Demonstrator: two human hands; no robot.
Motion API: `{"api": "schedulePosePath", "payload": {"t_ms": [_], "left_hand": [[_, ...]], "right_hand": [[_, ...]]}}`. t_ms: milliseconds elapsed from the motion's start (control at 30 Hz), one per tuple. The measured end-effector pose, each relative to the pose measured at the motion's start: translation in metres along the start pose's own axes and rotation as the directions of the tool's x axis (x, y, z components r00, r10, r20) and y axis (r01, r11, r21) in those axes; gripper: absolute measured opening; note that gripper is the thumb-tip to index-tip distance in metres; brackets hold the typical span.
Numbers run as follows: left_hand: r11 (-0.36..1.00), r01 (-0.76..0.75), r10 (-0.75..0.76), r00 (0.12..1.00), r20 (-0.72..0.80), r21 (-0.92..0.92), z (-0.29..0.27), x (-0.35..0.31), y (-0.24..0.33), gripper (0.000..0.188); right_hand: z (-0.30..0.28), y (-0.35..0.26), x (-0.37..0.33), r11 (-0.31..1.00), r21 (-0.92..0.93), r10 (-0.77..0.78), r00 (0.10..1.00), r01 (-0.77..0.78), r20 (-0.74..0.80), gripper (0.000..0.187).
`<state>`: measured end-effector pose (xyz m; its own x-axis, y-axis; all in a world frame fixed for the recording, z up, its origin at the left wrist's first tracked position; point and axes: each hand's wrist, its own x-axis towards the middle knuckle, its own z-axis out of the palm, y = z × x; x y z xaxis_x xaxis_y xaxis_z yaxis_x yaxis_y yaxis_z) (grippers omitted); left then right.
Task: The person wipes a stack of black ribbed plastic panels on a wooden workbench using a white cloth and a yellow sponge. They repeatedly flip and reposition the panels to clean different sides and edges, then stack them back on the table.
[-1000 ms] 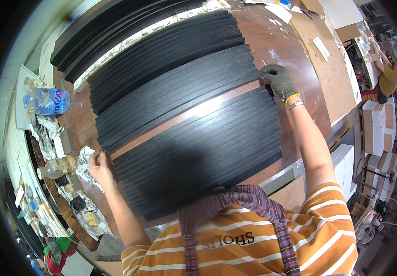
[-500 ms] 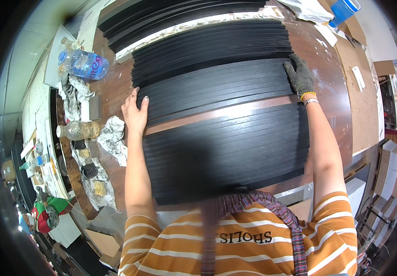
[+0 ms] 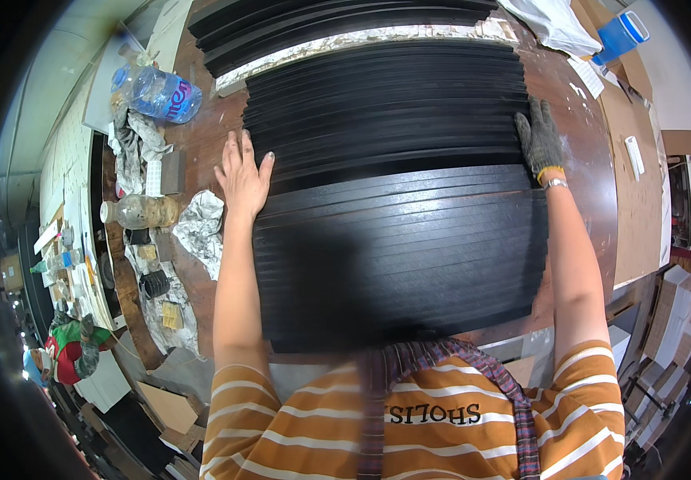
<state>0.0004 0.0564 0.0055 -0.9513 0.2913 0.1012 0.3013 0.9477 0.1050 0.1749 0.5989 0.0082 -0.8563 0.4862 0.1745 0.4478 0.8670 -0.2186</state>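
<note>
Long flat black strips lie side by side across the table. The near set point(image 3: 409, 240) is laid flat in close rows with shine on top. Beyond it a denser bundle of strips point(image 3: 385, 96) shows its narrow edges. My bare left hand point(image 3: 245, 178) rests at the left ends of the strips, fingers spread and thumb on the outermost ends. On the opposite side my right hand point(image 3: 540, 140), in a dark grey knitted glove, lies along the right ends of the bundle with fingers stretched out. Neither hand is wrapped round a strip.
Behind the bundle are a white paint-stained bar point(image 3: 361, 46) and more black strips point(image 3: 337, 20). At left lie a large clear bottle point(image 3: 157, 92), a smaller bottle point(image 3: 144, 212) and crumpled cloth point(image 3: 200, 228). A blue container point(image 3: 621, 40) stands far right. Another person point(image 3: 73, 348) is at lower left.
The brown gap between the flat strips has closed, with the middle strips now against the near set. Both hands have shifted slightly along to the ends of the farther bundle.
</note>
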Motion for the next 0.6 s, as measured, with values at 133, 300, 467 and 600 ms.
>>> {"api": "schedulePosePath", "payload": {"t_ms": [133,300,467,600], "left_hand": [[0.999,-0.045,0.046,0.998,0.053,-0.014,-0.003,0.014,0.000,0.077],[0.956,-0.230,0.221,0.973,-0.073,-0.179,-0.049,-0.038,0.031,0.079],[0.943,-0.324,0.332,0.926,0.181,-0.069,-0.049,-0.084,0.057,0.093],[0.947,-0.320,0.320,0.946,0.045,-0.008,-0.011,-0.052,0.048,0.085]], "right_hand": [[0.010,0.009,0.017,0.998,0.019,0.062,0.991,-0.065,0.115,0.069],[-0.022,0.017,-0.011,0.998,0.018,-0.058,0.998,0.058,-0.027,0.069],[-0.052,-0.010,-0.083,0.963,-0.051,-0.260,0.964,0.263,0.057,0.075],[-0.028,-0.029,-0.079,0.957,-0.106,-0.274,0.961,0.268,-0.045,0.067]]}}
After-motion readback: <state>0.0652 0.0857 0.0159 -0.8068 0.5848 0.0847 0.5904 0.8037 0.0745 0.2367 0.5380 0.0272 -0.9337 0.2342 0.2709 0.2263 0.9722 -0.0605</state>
